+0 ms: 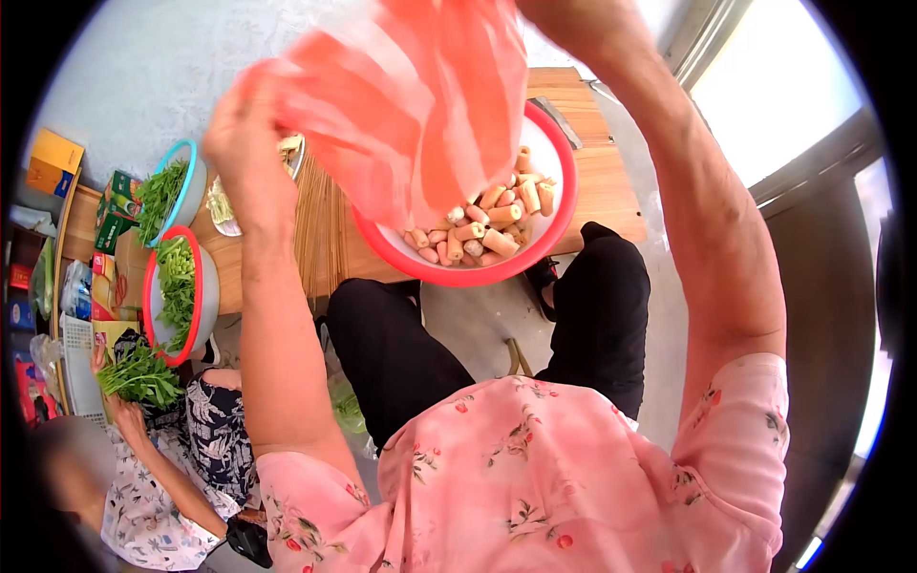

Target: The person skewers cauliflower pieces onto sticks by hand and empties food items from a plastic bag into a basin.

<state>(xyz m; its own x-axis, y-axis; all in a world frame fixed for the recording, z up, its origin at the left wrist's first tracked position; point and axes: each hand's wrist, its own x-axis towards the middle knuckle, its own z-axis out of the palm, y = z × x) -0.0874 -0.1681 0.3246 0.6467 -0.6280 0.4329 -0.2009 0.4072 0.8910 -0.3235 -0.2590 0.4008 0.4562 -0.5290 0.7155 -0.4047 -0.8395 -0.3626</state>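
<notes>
A red-and-white striped plastic bag [411,105] is raised in front of me, its lower part hanging over a basin. My left hand [248,138] grips the bag's left edge with fingers closed. At the top edge of the view is my right hand [559,14], beside the bag's upper right; its fingers are cut off from sight. Below, the red-rimmed white basin [570,181] holds many short pinkish-tan pieces [478,229], like cut sausages. The bag covers the basin's left part. Thin wooden skewers [322,229] lie in a bundle left of the basin.
The wooden table [611,191] carries a metal blade-like tool [556,122] behind the basin. Leafy greens fill a blue-rimmed basin [194,177] and another red-rimmed basin [202,296] at left. A co-worker [158,487] holds greens [138,374] there. Boxes [117,210] stand farther left.
</notes>
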